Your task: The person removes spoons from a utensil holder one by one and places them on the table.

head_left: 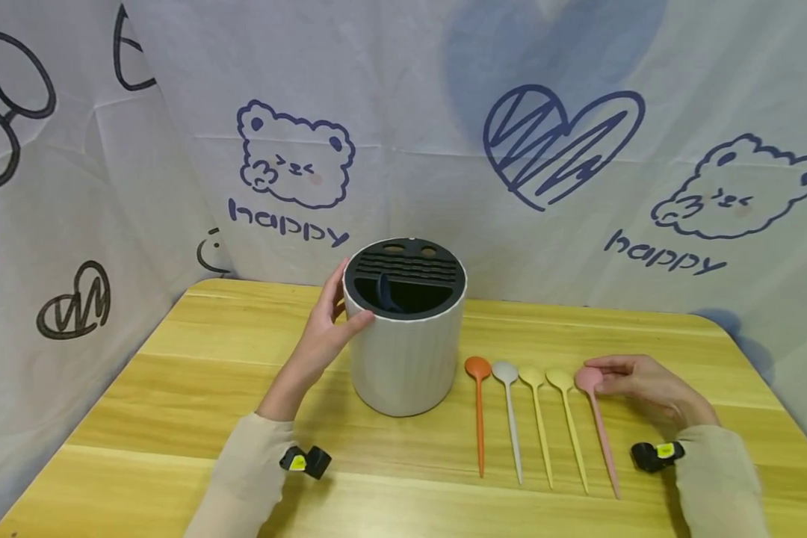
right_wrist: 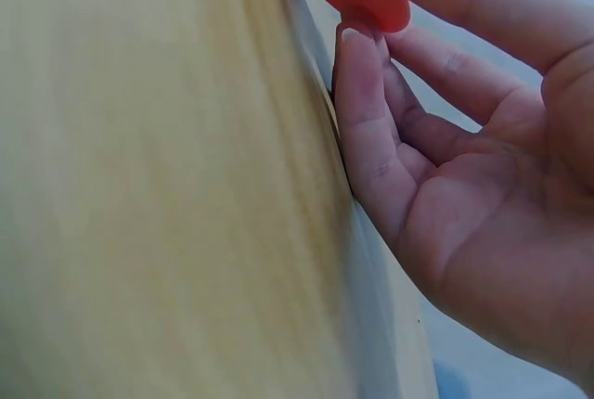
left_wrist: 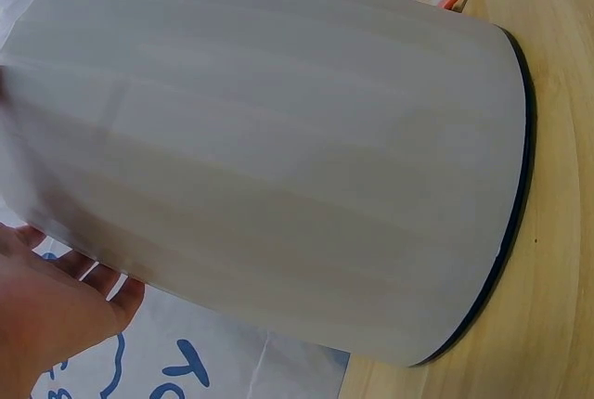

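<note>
A white ribbed utensil holder with a black slotted lid stands upright on the table. My left hand holds its left side, thumb at the front rim and fingers round the side. A dark blue curved piece shows inside the lid's large opening. In the left wrist view the holder's wall fills most of the picture. On the right, my right hand pinches the round head of a pink spoon between thumb and fingers; the spoon's handle points toward me.
Left of the pink spoon, in a row, lie two yellow spoons, a grey spoon and an orange spoon. The wooden table reaches back to a white printed curtain.
</note>
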The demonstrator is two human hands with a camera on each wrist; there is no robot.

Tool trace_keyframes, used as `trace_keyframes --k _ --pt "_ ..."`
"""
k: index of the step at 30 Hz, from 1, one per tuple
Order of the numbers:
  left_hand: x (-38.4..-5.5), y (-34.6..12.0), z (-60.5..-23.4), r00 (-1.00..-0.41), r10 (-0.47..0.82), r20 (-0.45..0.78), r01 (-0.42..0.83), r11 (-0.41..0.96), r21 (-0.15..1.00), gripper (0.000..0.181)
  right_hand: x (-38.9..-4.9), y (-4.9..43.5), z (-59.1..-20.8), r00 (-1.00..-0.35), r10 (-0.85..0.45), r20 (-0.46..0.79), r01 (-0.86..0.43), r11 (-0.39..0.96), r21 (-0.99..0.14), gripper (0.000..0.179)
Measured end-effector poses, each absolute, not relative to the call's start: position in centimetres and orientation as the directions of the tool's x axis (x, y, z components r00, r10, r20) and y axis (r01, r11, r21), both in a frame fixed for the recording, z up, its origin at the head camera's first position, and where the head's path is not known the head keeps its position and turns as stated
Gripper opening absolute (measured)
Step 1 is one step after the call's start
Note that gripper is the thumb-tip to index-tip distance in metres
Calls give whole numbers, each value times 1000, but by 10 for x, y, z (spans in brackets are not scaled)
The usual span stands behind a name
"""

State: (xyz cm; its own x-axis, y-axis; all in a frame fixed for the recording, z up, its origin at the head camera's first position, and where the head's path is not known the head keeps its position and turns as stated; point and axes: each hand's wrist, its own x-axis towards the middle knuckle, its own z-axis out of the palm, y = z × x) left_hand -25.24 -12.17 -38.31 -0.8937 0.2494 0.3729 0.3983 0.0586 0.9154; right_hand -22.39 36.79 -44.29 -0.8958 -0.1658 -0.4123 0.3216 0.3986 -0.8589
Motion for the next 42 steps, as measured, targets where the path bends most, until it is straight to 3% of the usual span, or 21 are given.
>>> trace_keyframes --k 6,19,42 --pt "-251 -122 -382 -893 248 376 402 60 914 110 -224 366 -442 -898 -159 -410 317 412 -854 72" --pt "-251 -123 -382 -894 248 373 400 64 914 108 -228 368 -446 -930 -265 -254 82 524 -848 62" --pt "-249 -123 -380 -898 252 361 388 63 920 106 -223 369 -443 -946 -204 -251 115 513 -851 60"
